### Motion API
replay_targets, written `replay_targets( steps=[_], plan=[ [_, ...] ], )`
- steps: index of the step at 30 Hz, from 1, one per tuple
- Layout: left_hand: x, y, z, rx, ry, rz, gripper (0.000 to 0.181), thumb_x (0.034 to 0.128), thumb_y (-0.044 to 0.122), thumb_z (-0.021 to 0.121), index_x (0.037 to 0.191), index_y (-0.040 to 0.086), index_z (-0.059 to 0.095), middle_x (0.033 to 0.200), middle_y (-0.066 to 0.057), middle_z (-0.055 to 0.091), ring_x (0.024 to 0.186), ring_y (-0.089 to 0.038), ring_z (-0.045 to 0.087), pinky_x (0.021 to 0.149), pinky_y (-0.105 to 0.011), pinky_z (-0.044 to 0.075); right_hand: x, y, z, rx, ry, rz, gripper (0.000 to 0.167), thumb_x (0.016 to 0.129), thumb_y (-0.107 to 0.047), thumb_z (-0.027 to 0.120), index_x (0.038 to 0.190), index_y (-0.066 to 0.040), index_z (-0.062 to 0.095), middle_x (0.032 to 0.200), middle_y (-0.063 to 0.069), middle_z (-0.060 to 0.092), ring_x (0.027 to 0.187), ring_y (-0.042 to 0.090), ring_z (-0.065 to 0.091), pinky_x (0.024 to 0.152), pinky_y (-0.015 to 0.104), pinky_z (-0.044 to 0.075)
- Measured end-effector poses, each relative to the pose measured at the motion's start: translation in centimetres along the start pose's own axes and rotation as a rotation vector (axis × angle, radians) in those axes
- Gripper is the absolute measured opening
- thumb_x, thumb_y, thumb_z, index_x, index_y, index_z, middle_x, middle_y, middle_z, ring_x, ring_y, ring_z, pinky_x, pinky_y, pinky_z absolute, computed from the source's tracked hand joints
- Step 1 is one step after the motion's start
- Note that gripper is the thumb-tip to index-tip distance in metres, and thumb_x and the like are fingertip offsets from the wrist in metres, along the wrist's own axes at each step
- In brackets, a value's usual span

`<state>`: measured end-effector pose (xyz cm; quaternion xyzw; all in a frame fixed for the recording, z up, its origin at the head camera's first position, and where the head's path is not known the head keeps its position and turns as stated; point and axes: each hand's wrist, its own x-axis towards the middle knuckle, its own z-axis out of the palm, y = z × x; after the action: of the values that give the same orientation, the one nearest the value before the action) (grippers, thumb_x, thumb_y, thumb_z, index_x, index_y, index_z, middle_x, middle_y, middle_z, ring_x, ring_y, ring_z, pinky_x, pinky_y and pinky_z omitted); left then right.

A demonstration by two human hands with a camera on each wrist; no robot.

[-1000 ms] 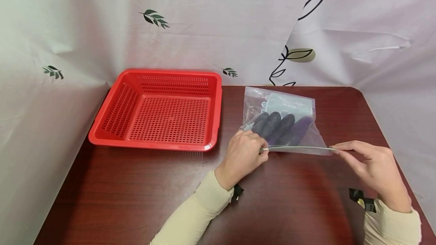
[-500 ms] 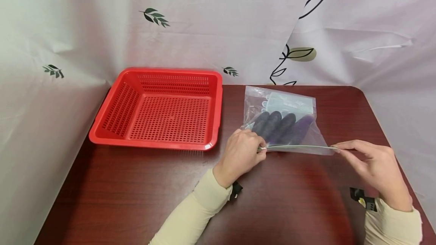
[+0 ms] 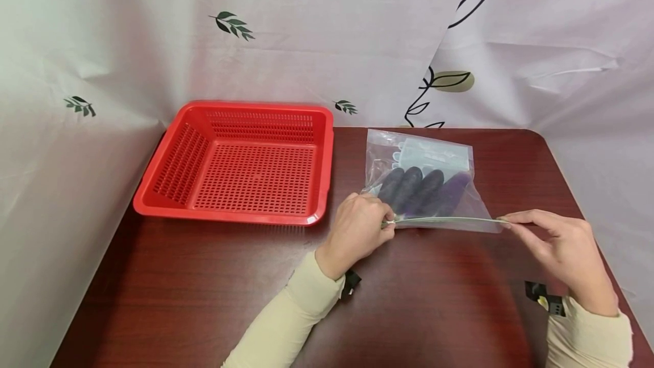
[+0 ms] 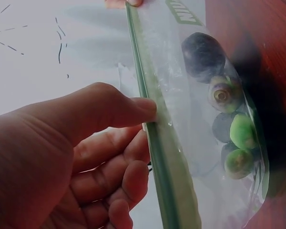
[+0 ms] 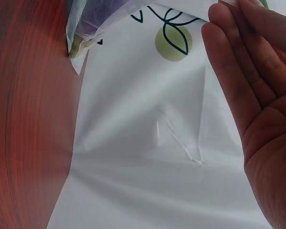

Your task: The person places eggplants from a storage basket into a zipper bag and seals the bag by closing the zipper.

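A clear zip bag [image 3: 480, 209] lies on the table with several dark purple eggplants [image 3: 411, 189] side by side in it. Their green stem ends [image 4: 243, 131] show through the plastic in the left wrist view. My left hand [image 3: 360, 229] pinches the green zip strip [image 4: 158, 157] near its left end, thumb on one side and fingers behind. A small white piece [image 3: 390, 222], perhaps a slider, shows at those fingertips. At the strip's right end, my right hand [image 3: 562, 249] pinches the corner between thumb and fingers. The strip stretches between both hands, raised towards me.
Left of the bag stands a red plastic basket [image 3: 319, 209] with a slotted bottom and nothing in it. A pale printed panel [image 3: 434, 158] shows on the bag's far part. White patterned cloth [image 3: 286, 44] hangs behind and beside the dark red table [image 3: 434, 300].
My left hand has slid slightly left along the zip strip, the small white piece moving with it. The right hand keeps its hold at the right end, almost unmoved.
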<state>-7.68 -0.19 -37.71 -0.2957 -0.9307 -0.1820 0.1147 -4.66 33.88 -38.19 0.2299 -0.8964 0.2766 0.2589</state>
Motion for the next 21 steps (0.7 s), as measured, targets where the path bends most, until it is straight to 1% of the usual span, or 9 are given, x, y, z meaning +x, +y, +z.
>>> replay_targets(
  steps=[2,3,6,7,8,10,12,14,21],
  plan=[
    [0.02,-0.04,-0.04,0.002,-0.007,-0.001,0.006,0.0769,0.019,0.077,0.081,0.023,0.079,0.075,0.013,0.07,0.076,-0.009,0.062,0.069,-0.027,0.043,-0.03,0.04,-0.07,-0.005,-0.014,0.009,0.053,0.094,-0.06,0.056,0.084,-0.013,0.078,0.079,-0.011,0.072,0.075,-0.019,0.056,0.071,0.003,0.036],
    [0.02,-0.06,-0.05,-0.001,-0.009,-0.001,0.005,0.0769,0.019,0.078,0.08,0.023,0.079,0.075,0.013,0.07,0.076,-0.009,0.062,0.07,-0.027,0.043,-0.05,0.06,-0.16,-0.006,-0.026,0.014,0.047,0.094,-0.056,0.06,0.085,-0.013,0.079,0.08,-0.011,0.072,0.076,-0.02,0.056,0.071,0.003,0.037],
    [0.01,-0.14,-0.09,0.003,-0.005,0.002,0.005,0.0765,0.02,0.078,0.08,0.023,0.079,0.074,0.013,0.07,0.076,-0.009,0.063,0.07,-0.027,0.044,-0.1,0.04,-0.42,-0.014,-0.069,0.029,0.014,0.088,-0.029,0.078,0.088,-0.014,0.079,0.083,-0.012,0.072,0.08,-0.021,0.056,0.074,0.004,0.038],
    [0.01,-0.16,-0.11,0.004,-0.003,0.002,0.005,0.0765,0.02,0.078,0.079,0.023,0.079,0.074,0.013,0.07,0.076,-0.009,0.063,0.07,-0.027,0.044,-0.12,0.06,-0.53,-0.021,-0.083,0.032,0.007,0.083,-0.019,0.081,0.089,-0.015,0.079,0.084,-0.013,0.072,0.08,-0.021,0.056,0.073,0.004,0.039],
    [0.0,-0.19,-0.12,0.003,-0.002,0.003,0.005,0.0762,0.02,0.078,0.079,0.023,0.078,0.074,0.013,0.07,0.075,-0.009,0.063,0.07,-0.027,0.044,-0.15,0.08,-0.57,-0.023,-0.089,0.033,0.007,0.083,-0.017,0.081,0.089,-0.015,0.079,0.084,-0.013,0.072,0.079,-0.021,0.056,0.072,0.005,0.039],
    [0.0,-0.23,-0.19,0.003,-0.003,0.005,0.004,0.0763,0.02,0.078,0.078,0.024,0.078,0.073,0.013,0.07,0.075,-0.009,0.063,0.069,-0.027,0.044,-0.17,0.13,-0.56,-0.025,-0.086,0.029,0.008,0.085,-0.022,0.08,0.089,-0.016,0.079,0.084,-0.013,0.072,0.078,-0.02,0.057,0.07,0.006,0.04],
    [0.0,-0.26,-0.23,0.002,-0.008,0.005,0.004,0.0769,0.02,0.078,0.077,0.024,0.078,0.073,0.013,0.069,0.074,-0.009,0.063,0.069,-0.028,0.044,-0.2,0.23,-0.51,-0.026,-0.079,0.027,0.027,0.093,-0.042,0.071,0.089,-0.016,0.079,0.083,-0.014,0.072,0.075,-0.019,0.056,0.068,0.007,0.04],
    [0.0,-0.31,-0.28,0.003,-0.016,0.005,0.005,0.0774,0.02,0.077,0.077,0.024,0.078,0.072,0.013,0.069,0.073,-0.009,0.062,0.068,-0.028,0.044,-0.23,0.35,-0.36,-0.018,-0.056,0.017,0.047,0.094,-0.058,0.058,0.087,-0.016,0.079,0.082,-0.014,0.072,0.072,-0.018,0.056,0.065,0.007,0.039],
    [-0.09,-0.52,-0.44,0.008,-0.032,0.0,0.005,0.0779,0.021,0.077,0.076,0.025,0.078,0.07,0.014,0.067,0.071,-0.009,0.061,0.068,-0.027,0.043,-0.13,0.34,-0.18,-0.025,-0.007,0.005,0.052,0.094,-0.061,0.057,0.082,-0.014,0.078,0.078,-0.014,0.071,0.062,-0.015,0.051,0.056,0.01,0.035]
  ],
)
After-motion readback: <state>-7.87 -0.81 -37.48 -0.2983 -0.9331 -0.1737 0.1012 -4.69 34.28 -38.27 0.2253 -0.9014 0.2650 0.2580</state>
